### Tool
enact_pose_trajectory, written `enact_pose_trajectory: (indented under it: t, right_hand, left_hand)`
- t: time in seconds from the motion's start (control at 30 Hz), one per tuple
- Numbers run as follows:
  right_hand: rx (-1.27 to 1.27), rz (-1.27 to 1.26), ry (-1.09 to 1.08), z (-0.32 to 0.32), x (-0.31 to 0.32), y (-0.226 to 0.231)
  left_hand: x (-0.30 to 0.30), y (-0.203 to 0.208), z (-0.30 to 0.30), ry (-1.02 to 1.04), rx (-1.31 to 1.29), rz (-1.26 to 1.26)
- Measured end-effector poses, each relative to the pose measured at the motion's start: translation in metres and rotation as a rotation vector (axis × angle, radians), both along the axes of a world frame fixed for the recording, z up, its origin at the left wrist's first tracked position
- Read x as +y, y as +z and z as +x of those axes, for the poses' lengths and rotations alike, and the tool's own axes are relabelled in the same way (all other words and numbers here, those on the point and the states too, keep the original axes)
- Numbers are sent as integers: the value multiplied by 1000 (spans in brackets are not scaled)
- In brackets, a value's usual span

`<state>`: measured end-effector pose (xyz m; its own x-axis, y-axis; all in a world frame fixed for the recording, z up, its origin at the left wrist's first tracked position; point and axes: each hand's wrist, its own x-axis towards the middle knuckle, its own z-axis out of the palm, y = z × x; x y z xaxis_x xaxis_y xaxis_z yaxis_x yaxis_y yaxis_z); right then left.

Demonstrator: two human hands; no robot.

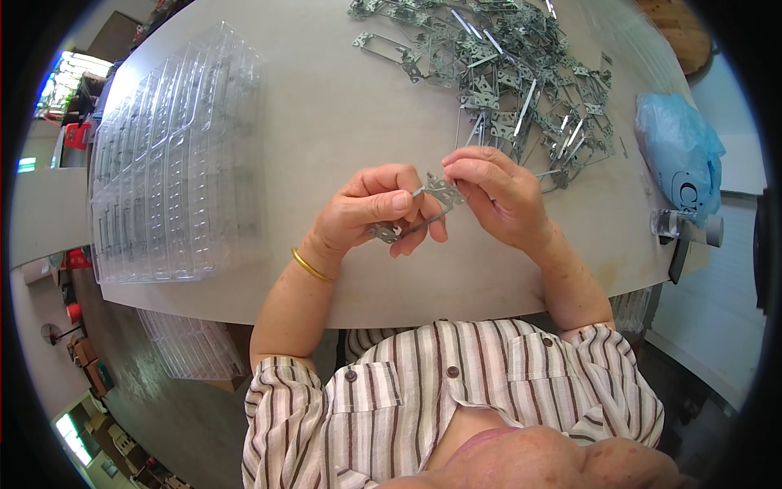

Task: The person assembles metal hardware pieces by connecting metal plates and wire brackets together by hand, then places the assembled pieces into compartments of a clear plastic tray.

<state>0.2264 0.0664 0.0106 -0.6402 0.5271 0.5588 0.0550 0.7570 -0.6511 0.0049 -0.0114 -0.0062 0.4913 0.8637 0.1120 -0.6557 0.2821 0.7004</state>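
Between my two hands, above the near middle of the table, is a thin stamped metal frame (441, 192) with cut-out ends. My left hand (376, 204) grips it between thumb and fingers, and part of the frame passes behind those fingers. At the frame's right end, my right hand (501, 196) has its thumb and fingertips pinched together on the metal. Just beyond my hands lies a tangled heap of similar metal frames (489, 85), spread toward the far right of the table.
Stacked clear plastic trays (175, 163) stand on the table's left side. On the right are a blue plastic bag (680, 147) and a clear bottle (684, 226) lying on its side. More clear trays (187, 342) sit below the table's left edge.
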Motion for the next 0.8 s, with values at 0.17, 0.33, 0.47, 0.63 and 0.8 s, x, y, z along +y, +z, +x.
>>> enact_pose_trajectory:
  t: [0.17, 0.33, 0.47, 0.63, 0.8]
  right_hand:
    - [5, -99, -113, 3, -1, 8]
    - [2, -163, -119, 3, -11, 16]
    - [-80, -341, -127, 4, -14, 18]
    - [-80, -397, -131, 3, -16, 18]
    - [-133, -699, -135, 2, -19, 28]
  left_hand:
    - [0, 3, 2, 213, 100, -36]
    - [3, 0, 3, 284, 216, -2]
    - [3, -2, 4, 268, 293, 33]
    - [4, 1, 5, 257, 375, 4]
    - [1, 3, 6, 239, 446, 23]
